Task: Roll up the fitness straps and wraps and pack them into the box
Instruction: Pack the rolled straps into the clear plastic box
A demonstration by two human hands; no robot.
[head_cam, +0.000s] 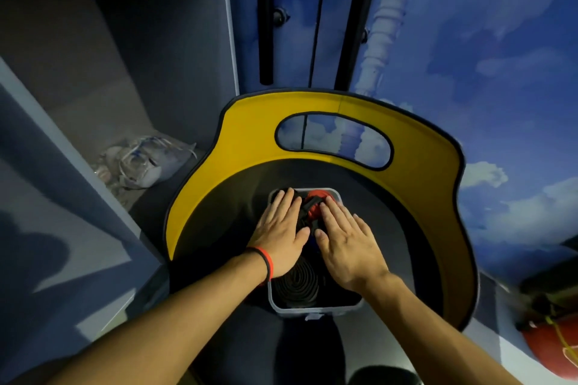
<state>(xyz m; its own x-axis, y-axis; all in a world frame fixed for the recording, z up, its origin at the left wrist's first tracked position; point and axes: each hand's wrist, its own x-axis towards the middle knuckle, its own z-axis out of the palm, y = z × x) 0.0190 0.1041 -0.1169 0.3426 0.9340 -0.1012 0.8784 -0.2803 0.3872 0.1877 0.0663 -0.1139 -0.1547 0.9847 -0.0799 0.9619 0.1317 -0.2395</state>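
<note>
A grey plastic box (316, 311) stands on the dark seat of a yellow-backed chair (250, 141). Inside it lie rolled straps: a black coiled roll (297, 284) at the near end and a red and black wrap (314, 206) at the far end. My left hand (278, 231) lies flat, fingers straight, pressing on the black rolls at the box's left side. My right hand (347, 241) lies flat beside it, fingertips on the red wrap. Both palms hide the middle of the box.
Grey shelving (93, 103) stands to the left, with a crumpled plastic bag (147, 162) on a low shelf. A blue sky-patterned wall (469, 72) is behind and to the right. A red ball-like object (550, 350) sits at the lower right.
</note>
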